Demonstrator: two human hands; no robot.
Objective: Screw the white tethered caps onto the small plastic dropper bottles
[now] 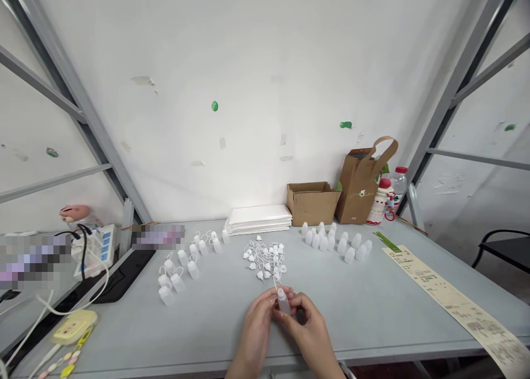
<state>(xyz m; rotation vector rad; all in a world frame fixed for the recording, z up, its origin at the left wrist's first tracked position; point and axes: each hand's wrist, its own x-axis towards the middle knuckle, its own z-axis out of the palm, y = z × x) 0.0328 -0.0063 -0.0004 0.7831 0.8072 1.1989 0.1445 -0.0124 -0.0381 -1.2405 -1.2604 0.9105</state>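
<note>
Near the front edge of the table, both my hands close around a small translucent plastic bottle, held nearly upright. My left hand grips it from the left, its fingertips partly behind the bottle. From the right, my right hand pinches it with thumb and fingers. A thin white strap sticks up beside the bottle's neck; what its lower end joins is hidden by my fingers. Just beyond my hands lies a pile of white caps with looped straps.
At left stand several bottles with looped caps; at right, several bottles without loops. Behind are white flat boxes, an open cardboard box and a brown paper bag. A paper strip and a power strip flank them.
</note>
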